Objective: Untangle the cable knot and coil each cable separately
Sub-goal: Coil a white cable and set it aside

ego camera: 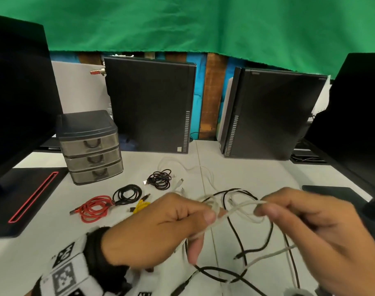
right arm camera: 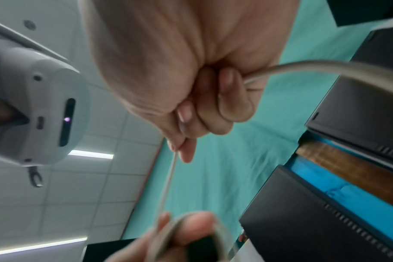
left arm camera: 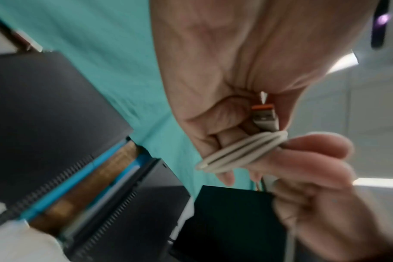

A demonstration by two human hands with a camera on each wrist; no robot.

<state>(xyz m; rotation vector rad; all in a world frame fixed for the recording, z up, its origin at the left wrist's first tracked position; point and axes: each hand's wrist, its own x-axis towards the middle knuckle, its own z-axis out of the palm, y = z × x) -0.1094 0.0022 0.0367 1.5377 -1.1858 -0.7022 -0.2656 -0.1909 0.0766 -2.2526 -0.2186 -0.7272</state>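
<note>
A white cable [ego camera: 239, 207] runs between both hands above the table. My left hand [ego camera: 161, 227] grips a small coil of the white cable [left arm camera: 242, 152], whose orange-tipped USB plug [left arm camera: 264, 117] sits against the palm. My right hand [ego camera: 310, 227] pinches the white cable [right arm camera: 168, 177] between thumb and forefinger, and its curled fingers hold another stretch of it. A black cable [ego camera: 248, 251] loops loosely under and around the white one and trails onto the table.
Coiled cables lie on the white table [ego camera: 43, 253]: red [ego camera: 93, 208], black [ego camera: 127, 194], yellow [ego camera: 141, 206] and another black [ego camera: 159, 179]. A loose white cable [ego camera: 182, 165] lies behind. A drawer unit [ego camera: 90, 146], two black computer cases [ego camera: 150, 103] and monitor stands flank the space.
</note>
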